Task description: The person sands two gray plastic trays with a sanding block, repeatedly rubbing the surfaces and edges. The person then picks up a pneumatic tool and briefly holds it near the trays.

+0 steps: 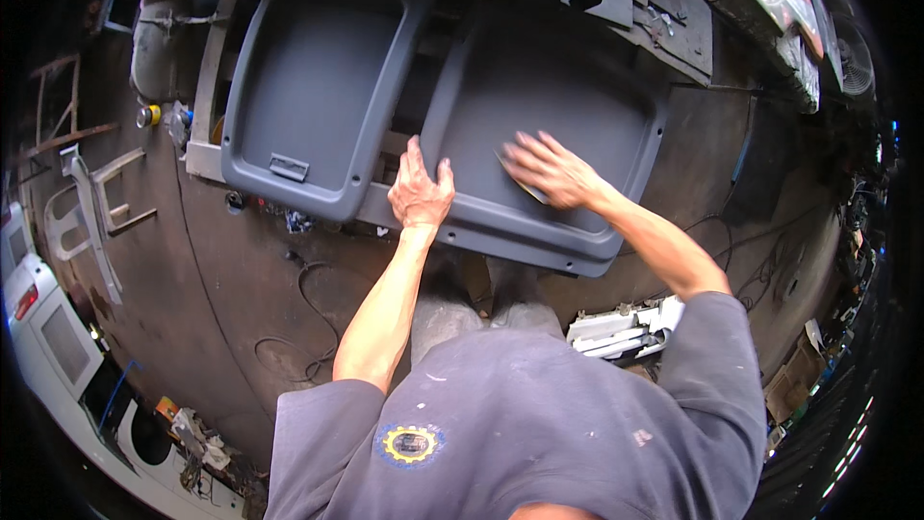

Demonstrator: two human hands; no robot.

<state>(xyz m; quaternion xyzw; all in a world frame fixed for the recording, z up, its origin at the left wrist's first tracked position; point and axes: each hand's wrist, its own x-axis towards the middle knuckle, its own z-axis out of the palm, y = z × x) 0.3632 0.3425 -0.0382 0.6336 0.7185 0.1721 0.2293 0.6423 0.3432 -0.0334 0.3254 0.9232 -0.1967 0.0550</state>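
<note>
Two dark grey moulded panels with raised rims lie side by side. The right panel (539, 77) is the larger and has small holes along its rim. My left hand (422, 195) rests on that panel's near left corner, fingers stretched out and holding nothing. Over the lower middle of the same panel is my right hand (556, 171), smeared by motion. Its fingers press a thin flat pad (528, 189) against the surface, and only the pad's edge shows. A small rectangular latch recess (289, 168) marks the near end of the left panel (318, 67).
A pale support frame (204, 160) carries the panels. Cables (322, 303) loop across the floor. White parts (626, 332) lie near me on the right. A white vehicle body (58, 327) stands at lower left, and a board with small hardware (674, 29) is at upper right.
</note>
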